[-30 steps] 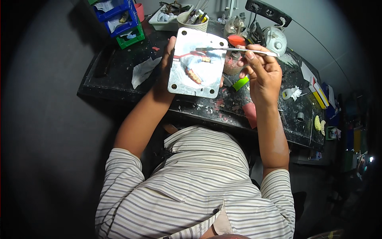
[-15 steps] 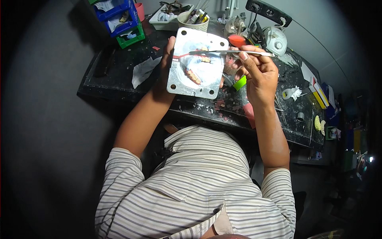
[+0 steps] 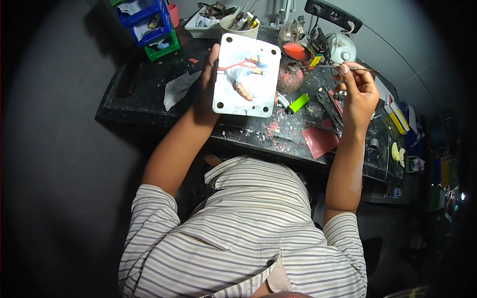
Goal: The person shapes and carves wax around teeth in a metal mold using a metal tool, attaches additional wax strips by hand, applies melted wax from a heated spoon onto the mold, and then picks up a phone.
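Observation:
My left hand is closed round the left side of a metal plate with holes at its corners. In it lie white plaster, tooth-coloured pieces and red strands. To its right, my right hand pinches a thin metal tool, whose end is over the workbench, clear of the plate. Below that end sits a pink-stained glass jar with a metal cap, with a dish of red material behind it.
The dark workbench carries stacked bins, a white tray, a tool pot, a green lighter, pink sheets, white paper and a small metal cylinder. A white respirator lies near a socket strip.
My right hand has moved right with the tool, taking it off the plate. The plate has shifted slightly in my left hand, uncovering more of the jar and lighter.

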{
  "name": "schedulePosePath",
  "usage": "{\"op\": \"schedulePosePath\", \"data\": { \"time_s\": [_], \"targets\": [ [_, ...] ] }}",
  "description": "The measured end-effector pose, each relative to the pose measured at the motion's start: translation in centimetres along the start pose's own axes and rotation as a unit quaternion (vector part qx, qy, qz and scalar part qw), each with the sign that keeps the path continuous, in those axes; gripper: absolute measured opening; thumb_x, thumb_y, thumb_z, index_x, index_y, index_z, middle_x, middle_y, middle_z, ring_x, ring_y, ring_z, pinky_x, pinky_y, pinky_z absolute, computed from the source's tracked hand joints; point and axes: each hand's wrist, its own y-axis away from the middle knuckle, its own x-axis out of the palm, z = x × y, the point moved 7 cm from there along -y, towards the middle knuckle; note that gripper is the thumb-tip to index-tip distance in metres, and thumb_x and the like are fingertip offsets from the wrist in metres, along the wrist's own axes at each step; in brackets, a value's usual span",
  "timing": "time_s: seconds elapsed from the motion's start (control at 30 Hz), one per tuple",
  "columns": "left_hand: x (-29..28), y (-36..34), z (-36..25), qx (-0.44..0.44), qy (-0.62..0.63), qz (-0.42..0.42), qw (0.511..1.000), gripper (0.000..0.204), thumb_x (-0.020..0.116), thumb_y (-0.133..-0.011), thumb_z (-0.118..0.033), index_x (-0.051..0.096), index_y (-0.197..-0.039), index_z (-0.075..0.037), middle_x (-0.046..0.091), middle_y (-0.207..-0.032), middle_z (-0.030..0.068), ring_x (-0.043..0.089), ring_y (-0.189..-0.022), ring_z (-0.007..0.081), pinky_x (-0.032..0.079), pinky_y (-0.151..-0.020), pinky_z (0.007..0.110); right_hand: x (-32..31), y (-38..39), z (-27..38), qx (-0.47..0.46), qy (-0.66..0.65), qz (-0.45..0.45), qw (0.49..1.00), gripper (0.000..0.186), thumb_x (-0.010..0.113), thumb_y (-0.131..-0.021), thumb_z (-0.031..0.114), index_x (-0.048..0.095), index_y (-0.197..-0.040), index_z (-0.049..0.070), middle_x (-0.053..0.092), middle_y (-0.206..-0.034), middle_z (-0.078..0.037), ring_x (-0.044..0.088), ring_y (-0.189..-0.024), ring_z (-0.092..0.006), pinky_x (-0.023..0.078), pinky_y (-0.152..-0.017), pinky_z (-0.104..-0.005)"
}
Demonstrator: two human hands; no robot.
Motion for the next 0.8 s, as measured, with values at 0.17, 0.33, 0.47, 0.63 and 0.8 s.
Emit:
{"op": "schedulePosePath", "data": {
  "time_s": [0.17,0.33,0.47,0.63,0.8],
  "targets": [
    [-0.7,0.0,-0.1,0.013,-0.07,-0.026,0.997,0.118,0.049,-0.089,-0.085,0.031,-0.158,0.009,0.05,-0.149,0.0333,0.067,-0.108,0.0555,0.058,-0.088,0.064,0.6,0.3,1.5,-0.092,0.001,-0.016,0.996,0.013,0.071,-0.101,0.006,0.071,-0.11,-0.002,0.077,-0.098,-0.011,0.071,-0.08,-0.0122,0.057,-0.06,-0.0239],
    [-0.4,-0.3,0.2,-0.012,0.003,-0.002,1.0,0.115,0.047,-0.091,-0.084,0.031,-0.158,0.008,0.052,-0.147,0.033,0.066,-0.11,0.058,0.057,-0.091,0.067,0.9,0.0,0.4,-0.086,0.08,0.007,0.993,0.012,0.07,-0.101,0.006,0.072,-0.112,0.001,0.078,-0.102,-0.007,0.071,-0.084,-0.0098,0.058,-0.061,-0.0239],
    [-0.8,-0.2,-0.1,-0.011,-0.001,-0.004,1.0,0.112,0.044,-0.092,-0.083,0.031,-0.158,0.007,0.051,-0.149,0.0314,0.064,-0.114,0.0588,0.056,-0.094,0.069,1.3,0.0,0.3,-0.083,0.084,0.014,0.993,0.012,0.07,-0.101,0.006,0.072,-0.112,0.002,0.078,-0.103,-0.006,0.071,-0.085,-0.0096,0.058,-0.062,-0.0235],
    [-0.7,-0.1,-0.3,0.023,-0.092,-0.029,0.995,0.11,0.043,-0.094,-0.082,0.032,-0.158,0.007,0.052,-0.148,0.0305,0.065,-0.113,0.0568,0.055,-0.095,0.068,1.3,0.1,0.4,-0.083,0.092,0.012,0.992,0.013,0.07,-0.101,0.006,0.072,-0.112,0.001,0.079,-0.104,-0.008,0.071,-0.085,-0.0099,0.058,-0.062,-0.0238],
    [0.0,0.1,0.1,-0.006,-0.033,0.004,0.999,0.102,0.042,-0.098,-0.077,0.034,-0.157,0.006,0.055,-0.146,0.029,0.066,-0.116,0.0506,0.056,-0.098,0.064,1.6,0.5,1.6,-0.107,-0.001,0.017,0.994,0.013,0.066,-0.102,0.002,0.069,-0.114,-0.002,0.079,-0.106,-0.012,0.073,-0.085,-0.0124,0.058,-0.062,-0.0242]
  ]
}}
